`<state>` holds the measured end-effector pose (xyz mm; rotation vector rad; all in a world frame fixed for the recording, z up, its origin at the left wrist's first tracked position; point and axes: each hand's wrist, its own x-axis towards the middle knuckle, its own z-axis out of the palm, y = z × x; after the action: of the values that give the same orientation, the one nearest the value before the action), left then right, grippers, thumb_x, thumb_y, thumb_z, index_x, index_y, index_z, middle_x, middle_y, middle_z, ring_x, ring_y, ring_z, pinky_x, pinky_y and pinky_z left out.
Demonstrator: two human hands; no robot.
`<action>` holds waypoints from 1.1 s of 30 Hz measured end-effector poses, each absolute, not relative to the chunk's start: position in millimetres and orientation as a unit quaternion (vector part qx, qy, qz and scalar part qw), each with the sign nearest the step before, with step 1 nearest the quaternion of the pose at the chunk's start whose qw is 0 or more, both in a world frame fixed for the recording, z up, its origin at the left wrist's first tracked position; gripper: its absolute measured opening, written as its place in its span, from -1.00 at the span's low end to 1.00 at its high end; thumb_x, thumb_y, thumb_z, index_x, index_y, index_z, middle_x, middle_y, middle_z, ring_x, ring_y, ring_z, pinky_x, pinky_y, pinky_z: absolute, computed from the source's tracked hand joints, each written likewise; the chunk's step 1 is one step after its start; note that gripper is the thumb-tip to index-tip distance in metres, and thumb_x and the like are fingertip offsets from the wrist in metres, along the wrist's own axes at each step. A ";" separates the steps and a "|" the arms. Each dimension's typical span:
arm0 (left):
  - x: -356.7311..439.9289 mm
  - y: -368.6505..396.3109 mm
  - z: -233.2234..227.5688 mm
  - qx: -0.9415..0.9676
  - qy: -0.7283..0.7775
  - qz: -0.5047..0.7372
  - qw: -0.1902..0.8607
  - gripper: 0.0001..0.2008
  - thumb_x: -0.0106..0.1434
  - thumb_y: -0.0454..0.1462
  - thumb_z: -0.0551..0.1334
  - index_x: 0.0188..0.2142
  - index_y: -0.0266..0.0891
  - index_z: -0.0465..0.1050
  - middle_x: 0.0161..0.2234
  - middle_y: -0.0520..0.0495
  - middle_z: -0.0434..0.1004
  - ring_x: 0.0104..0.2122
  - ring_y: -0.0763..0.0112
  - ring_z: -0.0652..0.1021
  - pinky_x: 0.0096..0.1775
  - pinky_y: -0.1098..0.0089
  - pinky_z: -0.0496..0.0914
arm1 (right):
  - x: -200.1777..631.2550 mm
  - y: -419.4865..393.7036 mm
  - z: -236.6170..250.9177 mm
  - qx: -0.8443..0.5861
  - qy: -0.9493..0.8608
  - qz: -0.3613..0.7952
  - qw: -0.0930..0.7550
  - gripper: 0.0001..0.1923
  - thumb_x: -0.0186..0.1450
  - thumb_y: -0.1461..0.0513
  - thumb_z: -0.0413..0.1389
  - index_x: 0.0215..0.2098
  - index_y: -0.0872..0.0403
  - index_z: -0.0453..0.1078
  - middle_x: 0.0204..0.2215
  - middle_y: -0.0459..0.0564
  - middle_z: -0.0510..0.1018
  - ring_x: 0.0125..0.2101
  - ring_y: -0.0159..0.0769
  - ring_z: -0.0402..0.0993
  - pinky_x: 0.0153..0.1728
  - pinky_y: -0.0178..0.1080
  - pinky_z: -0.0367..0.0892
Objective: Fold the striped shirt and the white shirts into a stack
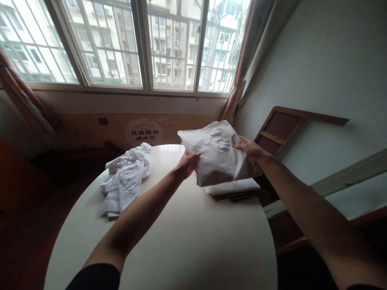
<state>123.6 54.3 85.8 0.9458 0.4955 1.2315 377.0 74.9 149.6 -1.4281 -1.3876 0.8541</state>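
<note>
Hanging between your two hands, the folded white cloth [218, 152] sits in the air above the far right part of the bench [181, 233], tilted so its upper edge leans away toward the window [136, 44]. Its long axis runs roughly left to right across you. Your left hand [188, 164] grips the lower left edge, fingers closed on the fabric; your right hand [250, 148] clasps the right side, slightly higher and farther out. Directly under the cloth lies a flat stack [232, 188] of folded white fabric over something dark, at the bench's right rim. Well apart to the left, a crumpled white garment [125, 181] lies loose on the bench.
</note>
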 end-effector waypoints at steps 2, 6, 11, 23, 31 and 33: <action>147.7 69.6 72.6 0.449 0.281 0.525 0.666 -0.30 0.04 -0.23 0.33 0.15 -0.21 0.11 -0.01 -0.25 0.43 -0.15 0.20 0.52 -0.14 0.21 0.42 | 406.1 87.1 135.7 -0.648 -0.576 0.274 0.416 -0.44 0.15 0.32 0.14 0.13 0.15 0.24 -0.08 0.11 0.51 -0.17 -0.21 0.48 -0.11 -0.16 0.38; 161.3 69.9 27.2 0.649 0.475 0.379 0.458 -0.13 0.04 -0.24 0.35 0.26 -0.22 -0.04 0.21 -0.43 0.12 0.12 -0.07 0.31 0.04 0.00 0.26 | 424.5 90.6 77.2 -0.787 -0.576 0.081 0.204 -0.26 0.18 0.16 0.17 0.25 0.23 0.08 0.18 0.36 0.21 0.14 0.16 0.18 0.08 0.11 0.13; 144.3 51.2 -10.0 0.887 0.394 0.170 0.171 -0.45 0.25 -0.22 0.14 0.23 -0.02 0.14 0.33 -0.10 -0.08 0.26 0.01 0.09 0.18 0.00 0.07 | 382.9 82.5 9.9 -0.716 -0.694 0.019 0.069 -0.39 0.37 -0.03 -0.19 0.30 0.06 0.02 0.29 0.17 0.04 0.28 0.04 -0.10 0.18 0.14 -0.09; -35.8 17.8 35.0 0.676 0.711 0.194 -0.027 -0.49 0.21 -0.11 0.23 0.13 -0.23 0.28 0.19 -0.26 0.21 0.17 -0.04 0.22 0.14 0.04 0.14 | 355.8 65.7 -5.7 -0.688 -0.724 -0.009 0.056 -0.38 0.38 -0.05 -0.27 0.30 0.05 0.03 0.28 0.15 0.08 0.26 0.00 -0.04 0.16 0.11 -0.01; -87.2 -12.7 32.5 0.617 0.764 0.186 0.015 -0.65 0.30 -0.16 0.17 0.01 -0.30 0.33 -0.04 -0.16 0.40 -0.13 0.28 0.48 -0.13 0.18 0.42 | 322.7 35.3 -10.5 -0.679 -0.719 -0.022 0.148 -0.43 0.32 0.00 -0.10 0.18 0.15 0.23 0.20 0.23 0.23 0.23 0.07 0.04 0.16 0.13 0.00; -73.8 -17.7 21.5 0.620 0.762 0.185 0.030 -0.68 0.27 -0.13 0.18 -0.08 -0.30 0.38 -0.14 -0.17 0.47 -0.19 0.29 0.50 -0.16 0.28 0.40 | 307.0 28.0 -8.1 -0.640 -0.728 -0.012 0.245 -0.47 0.30 0.05 -0.06 0.10 0.21 0.30 0.15 0.28 0.29 0.21 0.05 0.09 0.17 0.09 0.02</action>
<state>-73.8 -17.7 21.5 1.9124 2.3488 0.5698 307.0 28.0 -8.1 -1.7485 -1.9870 -0.0327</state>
